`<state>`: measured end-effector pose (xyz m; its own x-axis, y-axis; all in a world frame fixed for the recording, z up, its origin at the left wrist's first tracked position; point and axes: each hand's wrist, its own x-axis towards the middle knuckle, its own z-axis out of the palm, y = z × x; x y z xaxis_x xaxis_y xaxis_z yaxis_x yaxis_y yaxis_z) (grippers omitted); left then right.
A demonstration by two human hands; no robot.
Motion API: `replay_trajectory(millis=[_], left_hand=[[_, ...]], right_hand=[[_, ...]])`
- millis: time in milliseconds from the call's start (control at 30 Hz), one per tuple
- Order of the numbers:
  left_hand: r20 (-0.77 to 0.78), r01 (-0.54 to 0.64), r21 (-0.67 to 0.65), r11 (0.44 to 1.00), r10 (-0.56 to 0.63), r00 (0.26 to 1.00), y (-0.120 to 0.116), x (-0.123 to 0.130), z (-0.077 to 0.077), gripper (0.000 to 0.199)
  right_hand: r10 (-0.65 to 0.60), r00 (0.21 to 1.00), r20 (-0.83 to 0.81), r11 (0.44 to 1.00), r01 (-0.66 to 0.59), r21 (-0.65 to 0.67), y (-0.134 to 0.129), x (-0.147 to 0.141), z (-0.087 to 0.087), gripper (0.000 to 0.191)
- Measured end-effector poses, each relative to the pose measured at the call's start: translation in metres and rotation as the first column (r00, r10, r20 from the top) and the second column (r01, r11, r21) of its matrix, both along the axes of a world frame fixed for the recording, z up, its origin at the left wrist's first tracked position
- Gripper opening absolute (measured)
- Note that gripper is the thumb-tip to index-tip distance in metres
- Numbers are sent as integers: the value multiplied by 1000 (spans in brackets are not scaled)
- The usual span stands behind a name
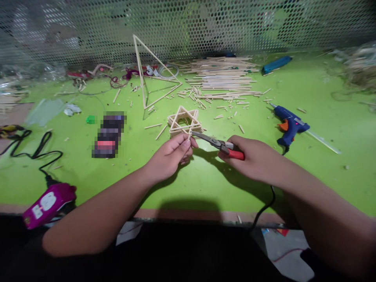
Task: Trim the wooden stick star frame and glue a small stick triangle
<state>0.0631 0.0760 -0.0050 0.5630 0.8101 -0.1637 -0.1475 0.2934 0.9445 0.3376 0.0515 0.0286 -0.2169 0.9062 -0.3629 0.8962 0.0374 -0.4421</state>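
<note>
At near side of star-shaped stick frame (183,129), left hand (173,156) pinches short stick (189,136); right hand (249,156) grips red-handled cutters (210,140), tips by stick. Green surface (135,150) runs open from hands to near edge (143,213); glue gun (289,121) lies right, apart.

1. I can read no words or numbers here.
2. The pale label (299,120) on the glue gun (285,136) to my right is too small for me.
3. The phone (109,135) to my left is blurred into blocks, unreadable.
</note>
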Motion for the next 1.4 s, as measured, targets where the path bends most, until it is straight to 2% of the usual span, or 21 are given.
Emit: replay_trajectory(millis=[733,867,967,1100,1267,1400], left_hand=[[-65,19,37,999,-17,998,1,0,-3,30],[-123,21,83,996,-10,992,2,-1,-4,31],[-156,6,117,993,13,988,1,-1,-4,32],[-134,-14,76,997,24,991,1,1,-4,34],[-181,-44,103,994,62,981,3,0,-2,34],[-144,-40,54,998,48,988,4,-2,0,31]], right_hand=[[3,1000,-7,1000,-3,14,0,-3,0,36],[-42,999,34,999,41,29,1,-8,0,41],[-92,990,109,995,89,34,1,-12,2,37],[-111,978,177,994,107,32,2,-16,3,30],[-157,971,178,986,163,-21,5,-16,5,29],[-153,975,159,988,150,31,7,-8,2,30]])
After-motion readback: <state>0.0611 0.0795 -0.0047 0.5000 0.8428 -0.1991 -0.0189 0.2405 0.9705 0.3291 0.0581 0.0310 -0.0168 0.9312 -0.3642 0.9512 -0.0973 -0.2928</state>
